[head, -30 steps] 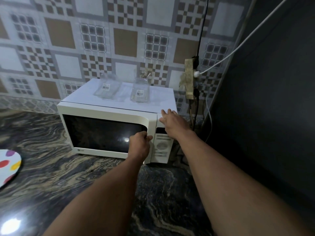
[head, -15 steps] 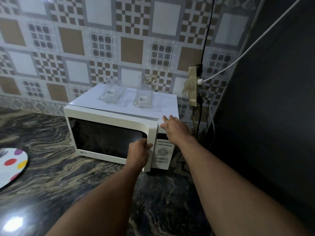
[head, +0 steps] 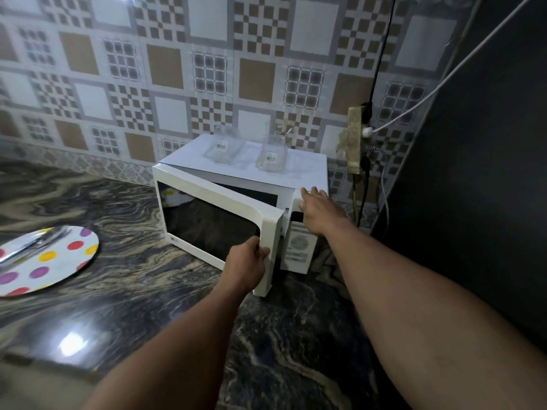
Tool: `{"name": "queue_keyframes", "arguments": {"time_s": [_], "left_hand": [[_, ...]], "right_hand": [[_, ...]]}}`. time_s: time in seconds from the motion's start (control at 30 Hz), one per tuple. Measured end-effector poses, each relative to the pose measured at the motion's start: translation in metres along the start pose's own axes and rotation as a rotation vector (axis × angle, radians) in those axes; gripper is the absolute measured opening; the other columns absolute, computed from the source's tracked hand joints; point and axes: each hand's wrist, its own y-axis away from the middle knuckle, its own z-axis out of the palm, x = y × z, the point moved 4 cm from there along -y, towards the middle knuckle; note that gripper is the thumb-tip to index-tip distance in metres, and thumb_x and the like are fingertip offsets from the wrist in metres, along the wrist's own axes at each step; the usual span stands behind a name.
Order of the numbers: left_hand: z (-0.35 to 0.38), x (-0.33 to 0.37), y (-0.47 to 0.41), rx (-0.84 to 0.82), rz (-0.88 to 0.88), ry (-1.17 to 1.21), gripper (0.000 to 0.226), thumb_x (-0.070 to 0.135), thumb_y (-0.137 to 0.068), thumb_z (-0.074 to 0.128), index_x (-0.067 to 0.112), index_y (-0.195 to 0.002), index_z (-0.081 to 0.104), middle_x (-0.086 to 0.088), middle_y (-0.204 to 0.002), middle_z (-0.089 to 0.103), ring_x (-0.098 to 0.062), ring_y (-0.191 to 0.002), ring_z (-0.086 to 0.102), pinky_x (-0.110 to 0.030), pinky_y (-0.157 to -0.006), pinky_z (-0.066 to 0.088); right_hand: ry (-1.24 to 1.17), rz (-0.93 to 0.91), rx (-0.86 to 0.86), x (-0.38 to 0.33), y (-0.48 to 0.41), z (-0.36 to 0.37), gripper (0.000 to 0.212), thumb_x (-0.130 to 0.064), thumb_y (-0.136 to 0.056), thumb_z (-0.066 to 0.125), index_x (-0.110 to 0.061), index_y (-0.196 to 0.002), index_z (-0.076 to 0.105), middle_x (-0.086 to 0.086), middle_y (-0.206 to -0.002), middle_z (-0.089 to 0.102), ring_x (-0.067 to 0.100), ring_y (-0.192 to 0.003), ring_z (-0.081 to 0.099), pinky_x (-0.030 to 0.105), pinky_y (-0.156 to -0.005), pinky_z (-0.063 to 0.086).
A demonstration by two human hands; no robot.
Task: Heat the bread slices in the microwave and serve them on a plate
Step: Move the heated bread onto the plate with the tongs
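Microwave [head: 307,170]: white, sits on the dark marbled countertop [head: 133,291] against the tiled wall [head: 177,69]. Long axis runs left to right along the wall; front faces the person, turned slightly to the left.

Door [head: 213,220]: partly open, hinged at its far-left end. Long axis runs from the hinge out to the free edge, which points toward the person. Dark window carries a bright reflection near the hinge. The gap shows only a dark strip of cavity; contents cannot be made out.

Left hand [head: 245,267]: gripping the door's free edge low down, fingers wrapped behind the edge, thumb on the outer face. From this grip the door extends away to the left and back; the oven body lies behind and to the right.

Right hand [head: 318,208]: flat, fingers straight, pressing on the body's top front right corner, holding nothing. Control panel [head: 300,247] is directly below this hand and just right of the left-hand grip.

Two clear glass containers [head: 225,147] [head: 272,156], each with a barcode label, stand on the oven top, beyond both hands.

Plate [head: 63,263]: white with coloured dots, on the countertop well to the left of the left hand; something blurred and metallic lies on it.

Socket board [head: 355,140] hangs on the wall beyond the right hand, with a white cable [head: 414,108] plugged in.
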Motion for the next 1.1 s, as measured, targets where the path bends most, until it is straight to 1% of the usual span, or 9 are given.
{"name": "queue_keyframes", "arguments": {"time_s": [0.13, 0.27, 0.37, 0.5, 0.7, 0.83, 0.9, 1.03, 1.1], "left_hand": [[-0.018, -0.004, 0.023, 0.04, 0.007, -0.028, 0.021, 0.031, -0.097, 0.049, 0.015, -0.087, 0.058, -0.004, -0.081, 0.066, -0.023, -0.075, 0.061, -0.04, -0.068, 0.052], [-0.043, 0.005, 0.04, 0.305, -0.035, 0.007, 0.024, 0.033, -0.102, 0.038, 0.018, -0.088, 0.05, -0.003, -0.084, 0.061, -0.021, -0.076, 0.056, -0.038, -0.067, 0.042], [-0.061, 0.019, 0.043, 0.465, -0.098, 0.06, 0.04, 0.055, -0.099, 0.037, 0.021, -0.115, 0.05, -0.003, -0.108, 0.061, -0.023, -0.097, 0.057, -0.043, -0.084, 0.049], [-0.072, 0.038, 0.044, 0.393, -0.138, -0.011, 0.077, 0.07, -0.091, 0.045, 0.018, -0.148, 0.038, -0.007, -0.142, 0.05, -0.027, -0.127, 0.051, -0.043, -0.099, 0.045], [-0.087, 0.031, 0.058, 0.383, -0.129, -0.151, 0.046, 0.061, -0.089, 0.051, 0.018, -0.104, 0.059, -0.003, -0.099, 0.067, -0.028, -0.097, 0.064, -0.033, -0.068, 0.04], [-0.108, 0.02, 0.073, 0.358, -0.144, -0.095, 0.045, 0.048, -0.091, 0.053, 0.012, -0.115, 0.065, -0.011, -0.109, 0.072, -0.032, -0.103, 0.066, -0.041, -0.084, 0.053], [-0.121, 0.013, 0.081, 0.349, -0.14, -0.105, 0.038, 0.041, -0.091, 0.051, 0.015, -0.114, 0.067, -0.01, -0.104, 0.072, -0.032, -0.099, 0.066, -0.039, -0.081, 0.052], [-0.147, -0.003, 0.093, 0.336, -0.182, -0.1, 0.059, 0.042, -0.083, 0.037, 0.019, -0.13, 0.063, -0.009, -0.121, 0.07, -0.032, -0.11, 0.063, -0.042, -0.091, 0.051], [-0.158, -0.011, 0.098, 0.337, -0.192, -0.135, 0.056, 0.041, -0.084, 0.031, 0.02, -0.124, 0.064, -0.01, -0.119, 0.07, -0.033, -0.11, 0.062, -0.044, -0.091, 0.05]], "right_hand": [[-0.006, 0.001, -0.002, -0.008, 0.007, -0.002, 0.053, -0.023, -0.106, 0.035, -0.014, -0.156, 0.02, 0.012, -0.158, 0.025, 0.033, -0.143, 0.025, 0.059, -0.113, 0.027], [-0.027, -0.068, 0.002, -0.028, 0.013, -0.005, 0.049, -0.026, -0.106, 0.035, -0.013, -0.152, 0.028, 0.012, -0.154, 0.032, 0.032, -0.142, 0.028, 0.06, -0.112, 0.024], [-0.043, -0.136, 0.021, -0.049, 0.016, -0.01, 0.04, -0.028, -0.106, 0.034, -0.013, -0.143, 0.041, 0.01, -0.146, 0.042, 0.03, -0.137, 0.034, 0.058, -0.111, 0.026], [-0.102, -0.23, 0.01, -0.085, 0.017, -0.015, 0.034, -0.031, -0.106, 0.035, -0.02, -0.134, 0.051, 0.008, -0.137, 0.05, 0.03, -0.132, 0.042, 0.054, -0.109, 0.033], [-0.283, -0.367, -0.053, -0.139, 0.023, -0.019, 0.043, -0.032, -0.106, 0.04, -0.033, -0.149, 0.043, 0.003, -0.153, 0.045, 0.026, -0.137, 0.043, 0.031, -0.106, 0.034], [-0.325, -0.451, -0.138, -0.17, 0.025, -0.013, 0.041, -0.033, -0.105, 0.042, -0.041, -0.146, 0.046, 0.002, -0.152, 0.046, 0.024, -0.133, 0.048, 0.029, -0.098, 0.036], [-0.3, -0.497, -0.166, -0.187, 0.029, -0.008, 0.044, -0.028, -0.106, 0.041, -0.041, -0.147, 0.044, 0.001, -0.154, 0.044, 0.024, -0.134, 0.046, 0.028, -0.097, 0.035], [-0.129, -0.607, -0.215, -0.219, 0.042, -0.003, 0.057, -0.02, -0.102, 0.042, -0.036, -0.155, 0.029, 0.003, -0.165, 0.018, 0.026, -0.151, 0.018, 0.038, -0.12, 0.019], [-0.061, -0.646, -0.211, -0.234, 0.047, 0.0, 0.062, -0.015, -0.101, 0.037, -0.033, -0.158, 0.02, 0.0, -0.167, 0.011, 0.025, -0.153, 0.009, 0.043, -0.122, 0.015]]}}
